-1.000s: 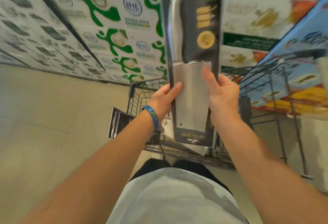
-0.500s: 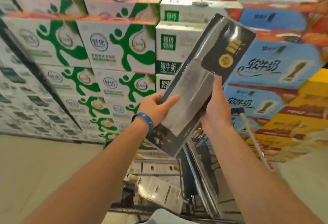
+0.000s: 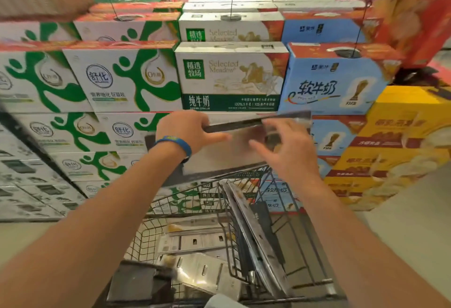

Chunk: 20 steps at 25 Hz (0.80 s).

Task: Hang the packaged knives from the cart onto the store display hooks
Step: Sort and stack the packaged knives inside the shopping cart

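A packaged knife [image 3: 227,156] with a broad silver blade on a dark card is held nearly flat at chest height above the wire cart [image 3: 244,173]. My left hand [image 3: 190,132], with a blue wristband, grips the package's left end. My right hand [image 3: 285,149] is blurred and lies against the right part with fingers spread and mostly straight. More packaged knives [image 3: 195,242] lie flat on the cart's floor. Others stand on edge [image 3: 258,237] against its right side. No display hooks are in view.
Stacked milk cartons fill the space ahead: green-and-white ones [image 3: 109,83] on the left, a Selected Meadow box [image 3: 231,78] in the middle, blue boxes [image 3: 329,85] and yellow boxes [image 3: 402,137] on the right. Pale floor [image 3: 402,222] runs along the right of the cart.
The view has swung up from the floor to the carton wall. The package has tipped from upright through a slant to almost flat, and my right hand's fingers have spread along it.
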Each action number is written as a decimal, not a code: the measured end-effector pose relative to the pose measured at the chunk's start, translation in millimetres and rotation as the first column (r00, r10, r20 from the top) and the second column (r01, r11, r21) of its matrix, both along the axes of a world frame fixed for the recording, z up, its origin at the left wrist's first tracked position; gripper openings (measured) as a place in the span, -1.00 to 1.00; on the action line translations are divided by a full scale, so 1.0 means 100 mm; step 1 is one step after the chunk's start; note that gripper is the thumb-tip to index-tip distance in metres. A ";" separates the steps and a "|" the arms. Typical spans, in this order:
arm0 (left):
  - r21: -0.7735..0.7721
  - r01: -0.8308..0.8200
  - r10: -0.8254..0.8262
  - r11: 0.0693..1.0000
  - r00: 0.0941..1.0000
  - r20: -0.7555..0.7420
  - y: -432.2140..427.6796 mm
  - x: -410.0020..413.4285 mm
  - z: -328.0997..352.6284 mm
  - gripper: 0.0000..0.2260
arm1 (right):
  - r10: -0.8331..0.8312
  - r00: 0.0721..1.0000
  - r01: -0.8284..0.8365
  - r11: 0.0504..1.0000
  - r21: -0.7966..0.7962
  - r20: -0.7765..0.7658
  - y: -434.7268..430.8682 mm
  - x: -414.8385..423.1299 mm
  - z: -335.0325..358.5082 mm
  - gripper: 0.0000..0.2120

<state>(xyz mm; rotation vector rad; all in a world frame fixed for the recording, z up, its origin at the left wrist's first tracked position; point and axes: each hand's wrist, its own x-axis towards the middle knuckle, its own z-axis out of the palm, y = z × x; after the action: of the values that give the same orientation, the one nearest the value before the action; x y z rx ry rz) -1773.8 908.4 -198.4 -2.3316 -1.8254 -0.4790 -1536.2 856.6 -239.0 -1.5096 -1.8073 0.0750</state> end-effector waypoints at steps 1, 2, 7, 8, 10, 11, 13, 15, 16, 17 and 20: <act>0.035 0.056 -0.051 0.998 0.992 -0.113 0.02 0.04 0.05 -0.23 | 0.024 0.992 -0.013 0.996 -0.090 0.126 0.01 0.03 -0.04 -0.35; 0.061 0.127 -0.110 0.990 0.968 -0.224 0.03 0.07 0.10 -0.22 | 0.042 0.978 -0.005 0.984 -0.180 0.206 0.00 0.07 -0.09 -0.26; -0.034 0.389 -0.357 0.921 0.803 -0.478 0.09 0.15 0.07 -0.30 | 0.137 0.986 -0.086 0.906 -0.414 0.095 -0.24 0.31 -0.46 -0.54; -0.048 0.417 -0.393 0.907 0.804 -0.446 0.09 0.18 -0.01 -0.35 | 0.121 0.992 -0.119 0.880 -0.460 -0.026 -0.29 0.32 -0.52 -0.54; 0.014 0.521 -0.482 0.853 0.799 -0.360 0.04 0.27 -0.21 -0.52 | 0.047 0.992 -0.097 0.869 -0.485 -0.113 -0.40 0.34 -0.65 -0.53; 0.113 0.569 -0.513 0.814 0.797 -0.318 0.01 0.31 -0.35 -0.60 | 0.013 0.994 -0.067 0.862 -0.502 -0.109 -0.45 0.35 -0.74 -0.52; 0.351 0.568 -0.526 0.745 0.823 -0.214 -0.12 0.37 -0.67 -0.63 | -0.052 0.992 -0.016 0.849 -0.529 -0.113 -0.56 0.39 -0.96 -0.58; 0.401 0.495 -0.512 0.771 0.856 -0.073 -0.30 0.38 -1.04 -0.64 | -0.162 0.961 0.018 0.845 -0.535 -0.224 -0.69 0.45 -1.18 -0.73; 0.312 0.427 -0.453 0.849 0.892 0.013 -0.40 0.37 -1.25 -0.62 | -0.221 0.937 0.041 0.838 -0.544 -0.271 -0.75 0.47 -1.27 -0.79; 0.143 0.310 -0.325 0.940 0.941 0.091 -0.50 0.35 -1.45 -0.57 | -0.264 0.919 0.065 0.833 -0.550 -0.292 -0.81 0.49 -1.36 -0.84; -0.560 -0.147 0.273 0.815 0.950 0.149 -0.76 0.31 -1.98 -0.36 | -0.335 0.903 0.132 0.812 -0.569 -0.269 -0.96 0.49 -1.58 -0.95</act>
<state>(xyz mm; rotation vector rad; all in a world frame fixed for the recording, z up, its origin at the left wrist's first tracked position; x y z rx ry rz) -1743.0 832.8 -396.6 -2.4225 -2.5856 -0.2093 -1487.7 760.3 -396.7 -1.9504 -1.3393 0.7493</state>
